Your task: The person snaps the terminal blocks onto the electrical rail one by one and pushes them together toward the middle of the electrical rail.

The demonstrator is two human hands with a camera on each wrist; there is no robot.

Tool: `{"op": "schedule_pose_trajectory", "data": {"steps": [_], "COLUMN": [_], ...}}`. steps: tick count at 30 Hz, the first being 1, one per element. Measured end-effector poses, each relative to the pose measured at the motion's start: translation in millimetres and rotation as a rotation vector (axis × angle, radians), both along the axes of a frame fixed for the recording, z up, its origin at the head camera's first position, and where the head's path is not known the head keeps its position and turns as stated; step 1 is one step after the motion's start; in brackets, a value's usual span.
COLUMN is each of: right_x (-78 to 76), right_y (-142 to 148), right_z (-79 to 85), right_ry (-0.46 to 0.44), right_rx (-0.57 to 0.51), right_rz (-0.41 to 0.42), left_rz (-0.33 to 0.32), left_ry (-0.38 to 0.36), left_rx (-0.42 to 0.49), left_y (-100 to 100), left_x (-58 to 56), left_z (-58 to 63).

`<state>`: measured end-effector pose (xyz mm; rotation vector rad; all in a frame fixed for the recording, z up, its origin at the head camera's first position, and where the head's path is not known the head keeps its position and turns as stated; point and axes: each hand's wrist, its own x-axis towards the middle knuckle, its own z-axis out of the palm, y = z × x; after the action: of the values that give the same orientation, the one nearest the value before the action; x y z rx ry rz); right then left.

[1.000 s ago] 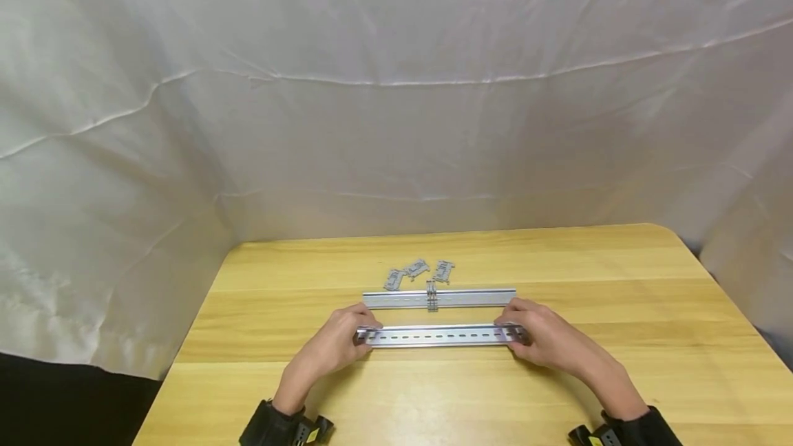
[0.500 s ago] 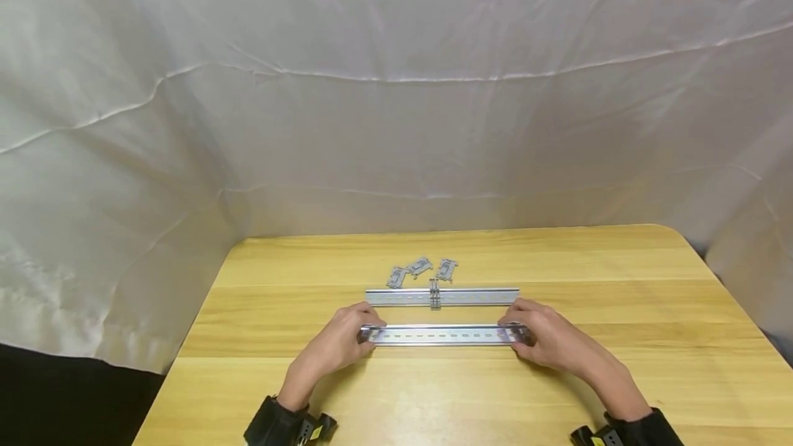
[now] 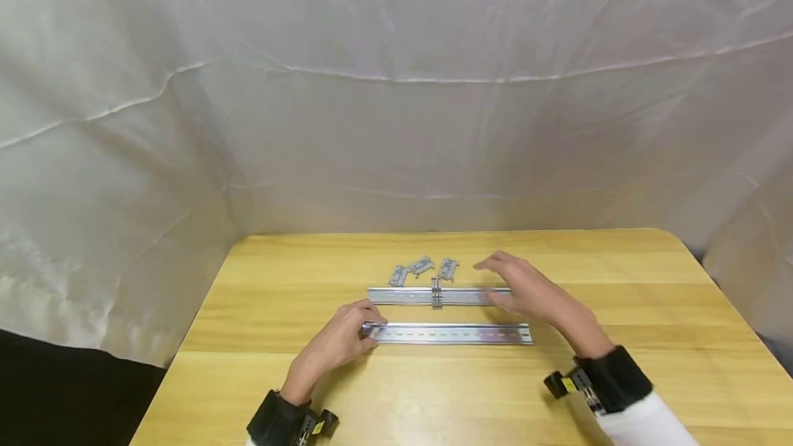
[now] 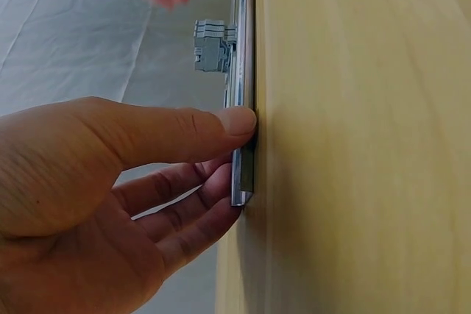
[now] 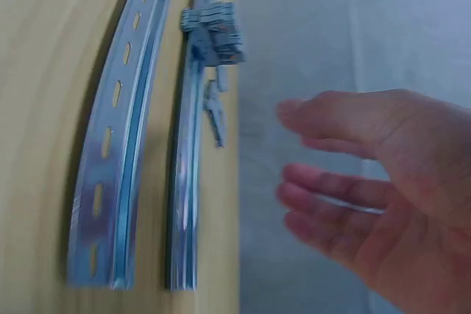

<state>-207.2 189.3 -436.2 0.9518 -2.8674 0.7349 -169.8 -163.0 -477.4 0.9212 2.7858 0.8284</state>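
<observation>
My left hand (image 3: 341, 337) pinches the left end of the nearer slotted metal DIN rail (image 3: 449, 334); in the left wrist view the thumb lies on one edge, fingers on the other. The right hand (image 3: 526, 286) is raised with fingers spread and holds nothing, above the right end of a second DIN rail (image 3: 403, 296) that lies parallel behind the first. A small stack of grey terminal blocks (image 5: 213, 32) sits clipped across the middle of that far rail. Behind it lie three loose grey terminal blocks (image 3: 423, 265), the right hand to their right.
Both rails lie on a wooden table (image 3: 279, 274). A pale cloth curtain (image 3: 396, 143) hangs close behind the table's back edge and along its sides. Each wrist wears a black strap with a small camera (image 3: 557, 384).
The right hand has let go of the nearer rail's right end and moved up and away over the far rail, opening its fingers. The left hand keeps its grip.
</observation>
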Motion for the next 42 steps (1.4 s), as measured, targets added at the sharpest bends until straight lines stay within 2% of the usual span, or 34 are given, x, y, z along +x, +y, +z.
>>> {"op": "schedule_pose_trajectory", "data": {"steps": [3,8,15,19,24,33,38,42], "right_x": [-22.5,-51.1,-66.7,-71.1,-73.8,-70.1,-62.3,-45.4], "right_y": [-13,-28,-32,-33,-36,-34,-18,2], "right_z": [0.2,-5.5,-17.0,-23.2,-27.3,-26.1,-13.5,0.4], "right_ry": [-0.008,-0.102,-0.213,-0.22,-0.189,-0.145,-0.129,-0.117], "right_rx": [0.03,0.087,0.078,0.061,0.056,0.142,0.093,0.061], "right_rz": [0.007,0.004,0.009,0.013,0.023,-0.02,-0.054,-0.074], "left_rz": [0.005,0.004,0.003,0.002,0.001,-0.009,-0.005,-0.002], "left_ry": [0.005,0.026,0.028,0.023,0.023,0.019,0.02,0.011], "left_rx": [0.003,-0.006,0.007,0.009,0.02,0.018,0.018,0.026], "left_y": [2,5,14,17,19,18,18,16], "left_x": [-0.9,-0.9,-2.6,-2.3,-0.7,2.2,2.6,2.1], "left_z": [0.3,1.0,-0.1,-0.8,-0.5,0.0,-1.4,-0.8]}}
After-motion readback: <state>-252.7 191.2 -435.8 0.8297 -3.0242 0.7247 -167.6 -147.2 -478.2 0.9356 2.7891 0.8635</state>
